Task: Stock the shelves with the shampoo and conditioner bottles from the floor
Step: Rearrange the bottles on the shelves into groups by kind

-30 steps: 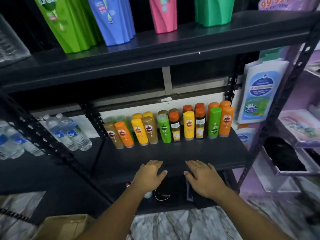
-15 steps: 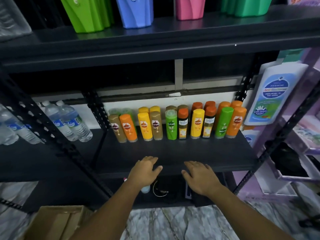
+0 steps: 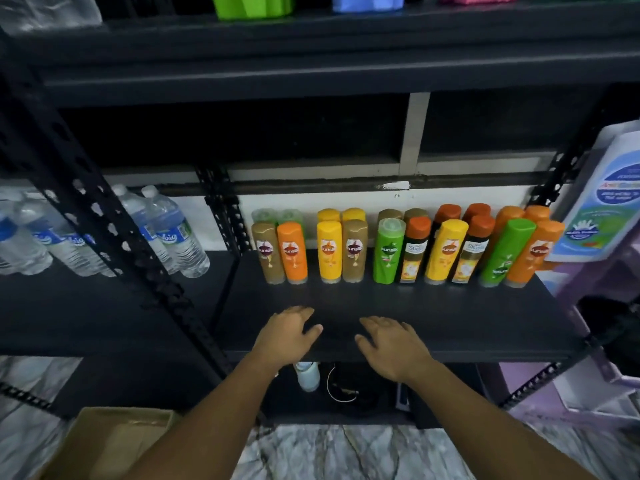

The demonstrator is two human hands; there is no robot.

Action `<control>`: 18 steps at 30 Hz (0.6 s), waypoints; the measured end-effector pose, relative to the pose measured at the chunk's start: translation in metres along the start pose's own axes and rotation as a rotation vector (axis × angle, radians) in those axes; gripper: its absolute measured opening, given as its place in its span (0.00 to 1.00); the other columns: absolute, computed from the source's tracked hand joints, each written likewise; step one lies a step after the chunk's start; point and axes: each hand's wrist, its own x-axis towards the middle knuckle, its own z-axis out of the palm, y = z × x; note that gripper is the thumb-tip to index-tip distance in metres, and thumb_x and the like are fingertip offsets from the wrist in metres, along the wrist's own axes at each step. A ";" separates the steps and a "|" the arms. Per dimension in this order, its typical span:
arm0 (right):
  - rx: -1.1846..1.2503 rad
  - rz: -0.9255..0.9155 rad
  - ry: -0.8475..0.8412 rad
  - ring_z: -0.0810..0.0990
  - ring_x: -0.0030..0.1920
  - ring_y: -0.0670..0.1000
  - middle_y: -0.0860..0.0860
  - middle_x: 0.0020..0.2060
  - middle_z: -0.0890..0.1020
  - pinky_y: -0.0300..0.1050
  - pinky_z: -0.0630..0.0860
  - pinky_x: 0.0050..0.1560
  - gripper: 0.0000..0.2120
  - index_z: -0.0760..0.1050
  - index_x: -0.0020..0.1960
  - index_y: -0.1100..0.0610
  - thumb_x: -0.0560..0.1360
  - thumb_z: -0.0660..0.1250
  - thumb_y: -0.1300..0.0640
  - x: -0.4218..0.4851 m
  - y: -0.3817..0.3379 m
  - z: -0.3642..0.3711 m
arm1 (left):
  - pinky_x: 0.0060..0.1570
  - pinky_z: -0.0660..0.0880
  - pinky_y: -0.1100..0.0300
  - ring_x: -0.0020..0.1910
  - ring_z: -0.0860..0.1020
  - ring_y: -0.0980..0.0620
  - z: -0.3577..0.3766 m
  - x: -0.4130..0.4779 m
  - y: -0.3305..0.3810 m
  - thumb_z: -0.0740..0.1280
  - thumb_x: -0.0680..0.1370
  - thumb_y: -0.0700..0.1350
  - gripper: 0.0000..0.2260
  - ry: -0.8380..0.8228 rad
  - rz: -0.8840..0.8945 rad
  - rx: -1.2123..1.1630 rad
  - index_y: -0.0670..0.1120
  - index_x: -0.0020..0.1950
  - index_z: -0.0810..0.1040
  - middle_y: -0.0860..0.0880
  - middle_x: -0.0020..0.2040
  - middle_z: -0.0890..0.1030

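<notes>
"sunsilk" on green bottle (image 3: 388, 251), "Shaya" — partly blurred — on orange-capped bottle (image 3: 414, 252), labels on water bottles (image 3: 173, 233) illegible

One view only, taken from the person's head, close before a black metal rack (image 3: 114, 237). The view is aimed forward and tilted down: the middle shelf (image 3: 450, 323) is seen from slightly above. Both forearms are caught entering from the bottom edge, with the left hand (image 3: 287, 336) and right hand (image 3: 394, 344) near frame centre. The row of bottles (image 3: 398, 251) at the shelf's back is held just above centre. The upper shelf (image 3: 311, 74) is caught along the top; marbled floor (image 3: 346, 452) and a cardboard box (image 3: 114, 441) are taken in at the bottom. Straight lines are bowed by the wide lens.
</notes>
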 end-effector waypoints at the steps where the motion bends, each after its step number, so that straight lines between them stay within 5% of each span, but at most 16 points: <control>1: -0.003 -0.008 -0.004 0.60 0.79 0.51 0.48 0.79 0.63 0.56 0.56 0.77 0.29 0.58 0.81 0.51 0.83 0.50 0.39 0.011 -0.004 0.004 | 0.73 0.67 0.52 0.74 0.70 0.49 0.003 0.006 -0.008 0.62 0.84 0.57 0.25 0.010 -0.001 -0.006 0.47 0.78 0.69 0.48 0.77 0.71; 6: -0.041 -0.101 0.031 0.62 0.77 0.52 0.50 0.78 0.65 0.52 0.60 0.76 0.29 0.60 0.80 0.52 0.83 0.53 0.39 0.085 -0.005 0.046 | 0.77 0.61 0.49 0.77 0.65 0.50 0.045 0.051 -0.060 0.61 0.84 0.59 0.26 0.071 -0.011 0.006 0.49 0.79 0.67 0.49 0.79 0.68; 18: -0.063 -0.305 0.232 0.49 0.81 0.47 0.47 0.82 0.53 0.47 0.43 0.81 0.31 0.54 0.82 0.53 0.84 0.50 0.40 0.196 0.014 0.132 | 0.82 0.45 0.53 0.82 0.53 0.57 0.120 0.128 -0.122 0.60 0.82 0.65 0.28 0.265 0.040 0.049 0.57 0.81 0.64 0.58 0.82 0.60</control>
